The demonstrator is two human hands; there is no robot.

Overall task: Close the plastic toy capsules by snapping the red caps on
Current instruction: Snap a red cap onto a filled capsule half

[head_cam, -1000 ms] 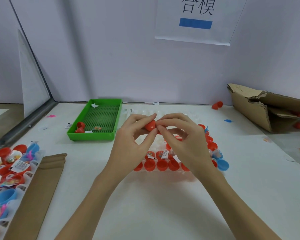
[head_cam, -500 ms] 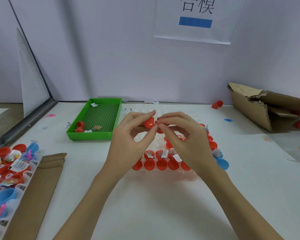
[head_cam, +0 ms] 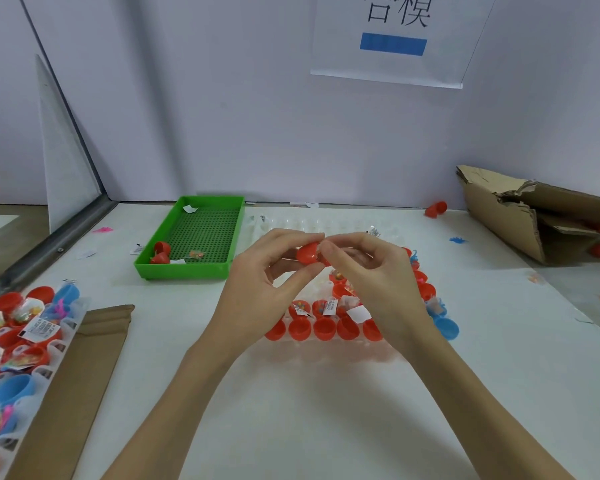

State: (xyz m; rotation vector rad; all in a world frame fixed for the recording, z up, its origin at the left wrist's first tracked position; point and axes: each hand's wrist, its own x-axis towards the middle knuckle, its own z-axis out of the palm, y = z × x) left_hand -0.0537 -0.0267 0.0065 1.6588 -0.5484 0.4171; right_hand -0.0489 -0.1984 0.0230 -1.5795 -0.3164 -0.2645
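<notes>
Compared with a second ago, the red capsule (head_cam: 308,252) is held in much the same spot above the clear tray (head_cam: 326,355), at about 12 o'clock from its front row of red capsule halves (head_cam: 323,329); only a slight regrip is noted, so the cap is judged mid-snap, not yet confirmed seated. The capsule is pinched between thumb and forefinger of the left hand (head_cam: 257,289), while the fingertips of the right hand (head_cam: 371,282) are pressed against its 3 o'clock side, fingers curled round it. The seam is hidden by the fingers.
</notes>
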